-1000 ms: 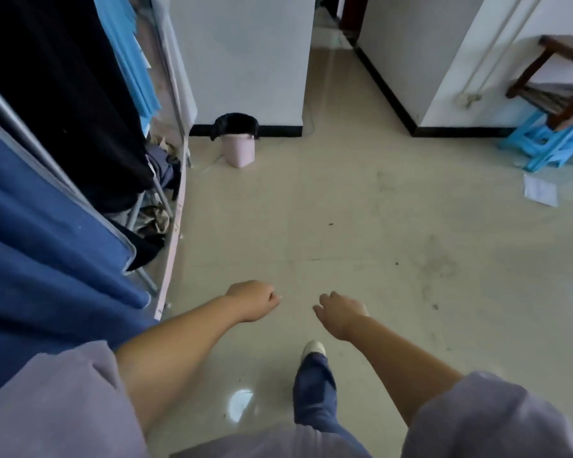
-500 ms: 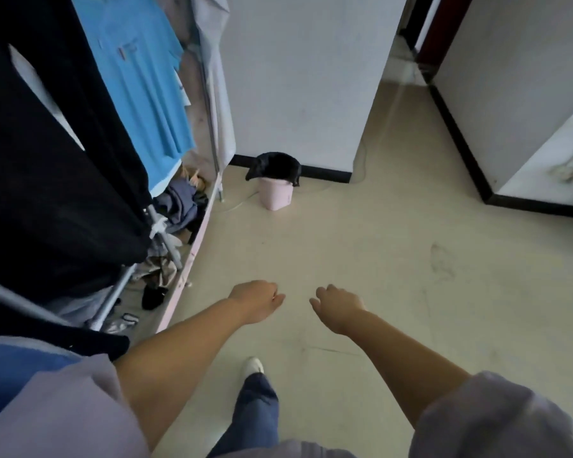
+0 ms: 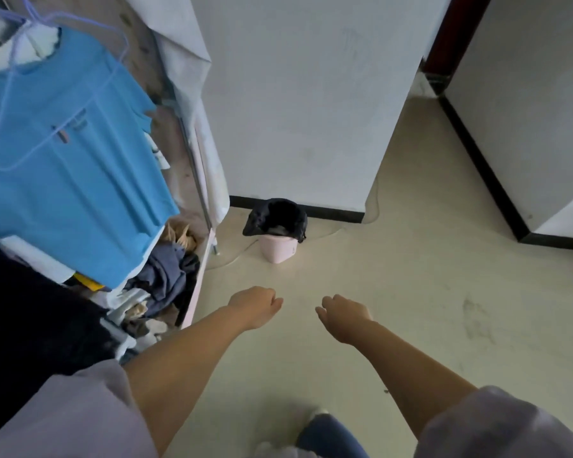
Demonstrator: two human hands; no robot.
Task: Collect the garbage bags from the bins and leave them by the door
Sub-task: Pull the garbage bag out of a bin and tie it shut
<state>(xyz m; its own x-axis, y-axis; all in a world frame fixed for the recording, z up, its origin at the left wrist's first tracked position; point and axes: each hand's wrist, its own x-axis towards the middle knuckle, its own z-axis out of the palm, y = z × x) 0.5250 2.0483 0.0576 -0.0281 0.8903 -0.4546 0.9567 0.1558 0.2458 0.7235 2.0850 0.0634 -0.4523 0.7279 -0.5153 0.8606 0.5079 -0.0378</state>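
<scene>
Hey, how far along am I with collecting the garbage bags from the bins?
Nothing looks done yet: the black garbage bag still lines the pink bin by the white wall. In hand: nothing, since the left hand and right hand are loosely curled and empty, short of the bin. Left: lift this bag out and carry it to the door, which is not visible here.
</scene>
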